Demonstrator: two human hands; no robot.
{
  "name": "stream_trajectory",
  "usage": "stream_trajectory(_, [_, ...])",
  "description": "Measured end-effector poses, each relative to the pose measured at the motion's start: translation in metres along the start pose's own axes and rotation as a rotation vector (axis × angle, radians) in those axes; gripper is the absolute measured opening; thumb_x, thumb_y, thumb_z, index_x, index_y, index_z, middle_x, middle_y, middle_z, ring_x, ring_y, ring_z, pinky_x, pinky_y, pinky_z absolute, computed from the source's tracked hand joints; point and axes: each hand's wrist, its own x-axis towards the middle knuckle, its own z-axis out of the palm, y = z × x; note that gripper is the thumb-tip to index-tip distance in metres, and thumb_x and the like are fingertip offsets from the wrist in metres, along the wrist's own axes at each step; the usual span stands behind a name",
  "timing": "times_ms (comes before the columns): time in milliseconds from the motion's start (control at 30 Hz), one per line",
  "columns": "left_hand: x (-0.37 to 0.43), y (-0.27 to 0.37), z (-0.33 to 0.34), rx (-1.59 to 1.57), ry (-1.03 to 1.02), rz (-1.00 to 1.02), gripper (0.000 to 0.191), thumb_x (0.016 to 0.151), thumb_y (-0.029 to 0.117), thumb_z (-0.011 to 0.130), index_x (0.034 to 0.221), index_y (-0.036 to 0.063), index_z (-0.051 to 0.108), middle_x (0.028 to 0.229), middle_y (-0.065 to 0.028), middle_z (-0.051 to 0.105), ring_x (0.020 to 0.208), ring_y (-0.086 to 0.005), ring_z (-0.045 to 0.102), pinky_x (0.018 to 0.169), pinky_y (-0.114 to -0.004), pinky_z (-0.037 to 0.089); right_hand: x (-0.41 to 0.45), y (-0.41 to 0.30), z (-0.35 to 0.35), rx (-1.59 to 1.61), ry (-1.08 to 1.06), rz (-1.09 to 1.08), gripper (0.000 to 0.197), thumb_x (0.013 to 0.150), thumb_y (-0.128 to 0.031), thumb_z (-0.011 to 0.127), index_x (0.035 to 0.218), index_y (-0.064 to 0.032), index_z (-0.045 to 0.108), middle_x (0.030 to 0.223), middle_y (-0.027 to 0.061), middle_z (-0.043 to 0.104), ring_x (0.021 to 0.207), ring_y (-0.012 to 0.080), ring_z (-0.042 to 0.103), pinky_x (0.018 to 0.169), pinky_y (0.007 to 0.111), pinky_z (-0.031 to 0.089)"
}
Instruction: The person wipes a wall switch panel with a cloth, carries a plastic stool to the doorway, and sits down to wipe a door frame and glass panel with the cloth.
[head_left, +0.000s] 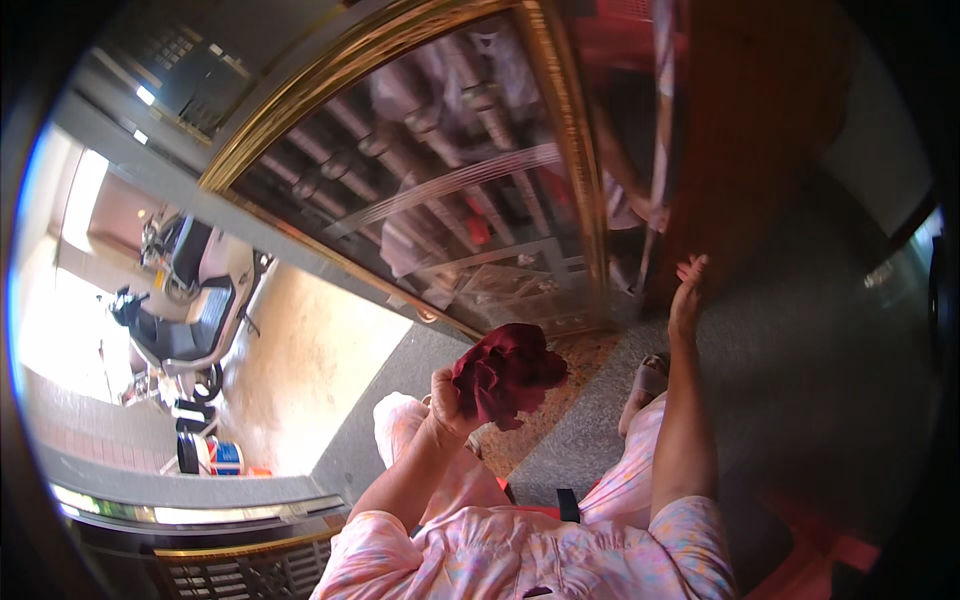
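My left hand (448, 401) grips a crumpled dark red cloth (510, 375), held up in front of my lap. Just beyond the cloth stands a dark, glossy door panel (480, 202) with a gold-coloured moulded frame (585, 172). Its surface carries a striped pattern and reflections. My right hand (686, 292) is raised beside the lower edge of a reddish-brown panel (739, 142), fingers partly spread and nothing seen in them. Whether its fingertips touch that panel I cannot tell.
Grey flooring with a brown speckled stone strip (551, 401) runs beneath me. Through the doorway at left, a motor scooter (191, 315) stands on bright ground near a bucket (225, 457). A red plastic piece (814, 551) lies behind me at right; my sandalled foot (645, 382) is near the door.
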Motion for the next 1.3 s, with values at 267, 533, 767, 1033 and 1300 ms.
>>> stream_trajectory(267, [-0.03, 0.006, -0.009, 0.031, -0.146, 0.021, 0.049, 0.07, 0.024, 0.043, 0.109, -0.0056, 0.047, 0.107, -0.0209, 0.053, 0.1, -0.0342, 0.051, 0.092, -0.044, 0.037, 0.003, 0.037, -0.01, -0.198, 0.087, -0.114, 0.055, 0.091, -0.041, 0.025, 0.124, 0.0021, 0.036, 0.126, 0.0177, 0.038, 0.114, 0.0263, 0.038, 0.096, 0.033, 0.029])
stream_trajectory(533, [-0.058, 0.043, -0.068, 0.367, 0.323, 0.001, 0.024, 0.071, 0.011, 0.047, 0.087, -0.0038, 0.057, 0.078, -0.0125, 0.061, 0.071, -0.0231, 0.061, 0.063, -0.035, 0.051, -0.087, -0.016, 0.045, -0.272, -0.242, -0.483, 0.017, 0.081, -0.013, 0.051, 0.07, -0.0009, 0.046, 0.066, 0.008, 0.042, 0.058, 0.0188, 0.04, 0.053, 0.028, 0.034])
stream_trajectory(767, [-0.076, 0.104, -0.151, 1.339, 0.639, -0.209, 0.018, 0.067, 0.019, 0.049, 0.063, 0.0042, 0.058, 0.051, -0.0073, 0.053, 0.046, -0.0181, 0.055, 0.041, -0.031, 0.044, -0.26, 0.062, 0.064, -1.16, -1.584, -0.129, 0.021, 0.071, -0.019, 0.054, 0.082, -0.0017, 0.059, 0.088, 0.0182, 0.059, 0.085, 0.0343, 0.055, 0.075, 0.041, 0.044])
stream_trajectory(1033, [-0.073, 0.108, -0.202, 1.798, 0.407, -0.357, 0.021, 0.06, 0.015, 0.055, 0.073, 0.0011, 0.065, 0.079, -0.0173, 0.062, 0.077, -0.0306, 0.061, 0.066, -0.039, 0.048, -0.365, 0.157, -0.062, -1.069, -1.961, 1.007, 0.062, 0.081, -0.051, 0.04, 0.105, 0.0042, 0.053, 0.107, 0.0265, 0.052, 0.105, 0.0365, 0.048, 0.088, 0.039, 0.037])
stream_trajectory(1300, [-0.14, 0.135, -0.23, 1.522, 0.434, -0.218, 0.019, 0.055, 0.013, 0.056, 0.066, 0.0001, 0.063, 0.071, -0.0205, 0.06, 0.071, -0.034, 0.06, 0.062, -0.041, 0.048, -0.387, 0.075, 0.028, -1.589, -2.229, 0.974, 0.076, 0.081, -0.054, 0.039, 0.125, 0.0073, 0.03, 0.113, 0.0225, 0.05, 0.109, 0.0322, 0.046, 0.088, 0.037, 0.037])
